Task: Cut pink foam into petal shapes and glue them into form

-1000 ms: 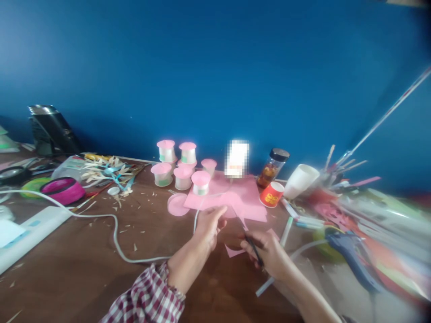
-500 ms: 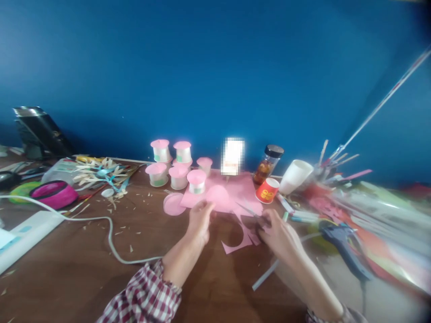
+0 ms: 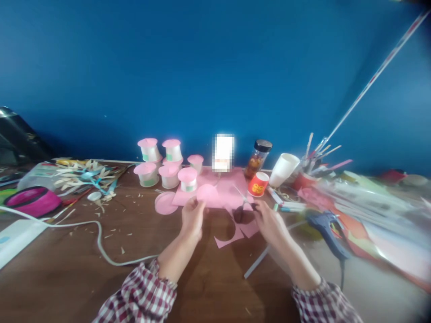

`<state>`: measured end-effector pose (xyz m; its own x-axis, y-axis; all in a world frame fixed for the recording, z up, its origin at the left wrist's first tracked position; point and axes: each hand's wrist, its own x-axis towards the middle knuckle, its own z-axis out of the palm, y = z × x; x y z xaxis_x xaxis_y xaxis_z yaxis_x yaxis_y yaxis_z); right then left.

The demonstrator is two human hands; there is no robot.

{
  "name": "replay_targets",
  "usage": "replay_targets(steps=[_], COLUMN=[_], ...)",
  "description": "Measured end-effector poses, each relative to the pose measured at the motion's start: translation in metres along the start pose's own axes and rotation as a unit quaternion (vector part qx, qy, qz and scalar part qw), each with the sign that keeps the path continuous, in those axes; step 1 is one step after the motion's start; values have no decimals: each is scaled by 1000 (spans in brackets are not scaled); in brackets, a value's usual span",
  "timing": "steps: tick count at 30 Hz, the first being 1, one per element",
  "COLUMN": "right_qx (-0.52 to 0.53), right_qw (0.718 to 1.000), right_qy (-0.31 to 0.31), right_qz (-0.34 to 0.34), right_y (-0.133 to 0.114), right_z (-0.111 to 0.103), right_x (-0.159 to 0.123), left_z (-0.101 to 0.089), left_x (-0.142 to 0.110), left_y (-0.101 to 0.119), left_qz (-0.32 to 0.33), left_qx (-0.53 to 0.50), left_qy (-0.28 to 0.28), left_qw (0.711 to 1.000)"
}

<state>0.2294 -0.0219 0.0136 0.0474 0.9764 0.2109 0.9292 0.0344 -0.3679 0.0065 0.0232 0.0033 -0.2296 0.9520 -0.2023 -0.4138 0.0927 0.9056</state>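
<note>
My left hand (image 3: 191, 217) pinches a round pink paper disc (image 3: 206, 194) and holds it up over the pink paper sheet (image 3: 232, 186). My right hand (image 3: 269, 222) is closed round small scissors (image 3: 244, 204), whose blades point up and left toward the sheet. A pink offcut with a curved cut-out (image 3: 232, 235) lies on the wooden table (image 3: 67, 269) between my hands. Another pink disc (image 3: 164, 204) lies flat to the left. Several small cups with pink lids (image 3: 168, 168) stand behind it.
A red paper cup (image 3: 258, 184), a glass jar (image 3: 257, 159) and a tipped white cup (image 3: 284, 169) stand behind the sheet. A blue glue gun (image 3: 328, 229) and markers lie right. A white cable (image 3: 97, 237), a pink bowl (image 3: 32, 202) and paper scraps lie left.
My left hand lifted the pink disc free of the sheet. My right hand moved forward with the scissors, leaving the curved offcut on the table. The view shifted right.
</note>
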Motion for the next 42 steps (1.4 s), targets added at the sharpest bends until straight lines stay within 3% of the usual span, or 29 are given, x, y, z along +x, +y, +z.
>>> replay_targets(steps=[5, 10, 15, 18, 20, 22, 25, 27, 31, 38, 42], right_qx=[-10, -18, -86, -121, -134, -142, -154, -159, -154, -89, -37], right_qw=[1000, 999, 994, 988, 986, 984, 982, 981, 985, 994, 994], right_qy=[-5, 27, -2, -36, -51, -65, -88, -92, -73, 21, 64], right_qz=[-3, 31, 64, 90, 91, 84, 69, 58, 23, -53, -75], right_y=[-2, -6, -18, -25, -28, -30, -30, -29, -29, -28, -23], right_z=[-2, -9, -23, -30, -29, -23, -13, -9, -9, -12, -19], right_x=[1, 1, 4, 9, 13, 15, 17, 16, 14, 7, 4], left_z=[-5, -12, -6, 7, 17, 25, 32, 34, 36, 39, 32], left_x=[8, 8, -22, -44, -53, -57, -56, -57, -62, -66, -68], left_y=[-2, 5, 12, 9, 4, -1, -5, -4, -3, -15, -9], left_qz=[43, 170, 300, 374, 372, 341, 310, 305, 285, 252, 236], left_qx=[142, 341, 509, 514, 561, 636, 688, 692, 698, 720, 692], left_qy=[-27, -91, -106, -261, -342, -382, -406, -418, -420, -409, -407], left_qw=[989, 920, 800, 726, 656, 577, 516, 503, 505, 501, 547])
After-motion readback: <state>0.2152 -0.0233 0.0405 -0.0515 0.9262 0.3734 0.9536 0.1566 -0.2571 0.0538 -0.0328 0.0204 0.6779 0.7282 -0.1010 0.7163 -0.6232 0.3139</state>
